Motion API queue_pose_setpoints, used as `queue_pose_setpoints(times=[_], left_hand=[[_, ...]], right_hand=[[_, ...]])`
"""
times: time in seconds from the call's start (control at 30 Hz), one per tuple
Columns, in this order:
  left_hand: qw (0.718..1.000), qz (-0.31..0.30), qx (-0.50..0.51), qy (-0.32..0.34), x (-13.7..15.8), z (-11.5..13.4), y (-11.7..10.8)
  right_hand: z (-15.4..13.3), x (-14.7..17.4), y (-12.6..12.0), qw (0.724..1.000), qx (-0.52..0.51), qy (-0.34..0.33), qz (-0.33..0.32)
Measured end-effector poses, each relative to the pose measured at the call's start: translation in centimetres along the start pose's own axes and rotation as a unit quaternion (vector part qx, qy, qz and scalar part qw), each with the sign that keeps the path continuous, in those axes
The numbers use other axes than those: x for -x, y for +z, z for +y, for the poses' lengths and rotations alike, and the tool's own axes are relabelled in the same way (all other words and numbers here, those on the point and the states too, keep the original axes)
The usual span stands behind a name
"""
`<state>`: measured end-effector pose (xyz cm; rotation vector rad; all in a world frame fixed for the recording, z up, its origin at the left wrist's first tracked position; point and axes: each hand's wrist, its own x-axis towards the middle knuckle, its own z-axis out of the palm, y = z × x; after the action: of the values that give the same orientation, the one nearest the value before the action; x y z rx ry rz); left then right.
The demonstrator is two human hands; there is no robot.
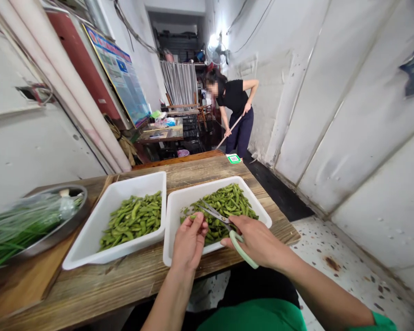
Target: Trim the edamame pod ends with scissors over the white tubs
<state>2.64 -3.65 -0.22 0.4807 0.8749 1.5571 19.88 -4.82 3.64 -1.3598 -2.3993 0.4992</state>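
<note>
Between the thumb and fingers of my left hand (192, 234) is a green soybean pod (192, 216), mostly covered by the fingertips. My right hand (257, 236) grips scissors (239, 246) with pale green handles; the blades point left toward the pod and look slightly parted. Both hands are over the near side of the right white tray (170, 248), which holds a heap of green soybean pods (229, 201). Left of it, a second white tray (86, 257) contains more soybean pods (134, 218).
A metal bowl (55, 239) with green stalks (27, 227) in clear plastic stands at the left on a wooden board (37, 280). A green-edged code card (233, 158) lies at the wooden table's (131, 280) far corner. Beyond, a person (236, 108) bends over a long pole.
</note>
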Motion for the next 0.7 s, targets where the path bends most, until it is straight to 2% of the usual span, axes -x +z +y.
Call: queue_pose_setpoints(times=[0.27,0.5,0.63,0.7], left_hand=[[0.999,-0.027,-0.005,-0.021,0.4,0.0,0.9],[0.997,-0.014,0.014,-0.071,-0.2,-0.3,0.9],[0.994,0.007,-0.028,-0.106,-0.6,-0.3,0.9],[0.991,0.001,-0.085,-0.102,-0.7,0.1,1.0]], right_hand=[[0.2,0.4,-0.3,1.0,-0.016,-0.005,0.004],[0.2,0.4,-0.7,0.999,0.016,0.022,-0.025],[0.7,0.2,-0.7,0.996,0.073,0.032,-0.051],[1.2,0.1,-0.8,0.994,0.087,0.035,-0.056]])
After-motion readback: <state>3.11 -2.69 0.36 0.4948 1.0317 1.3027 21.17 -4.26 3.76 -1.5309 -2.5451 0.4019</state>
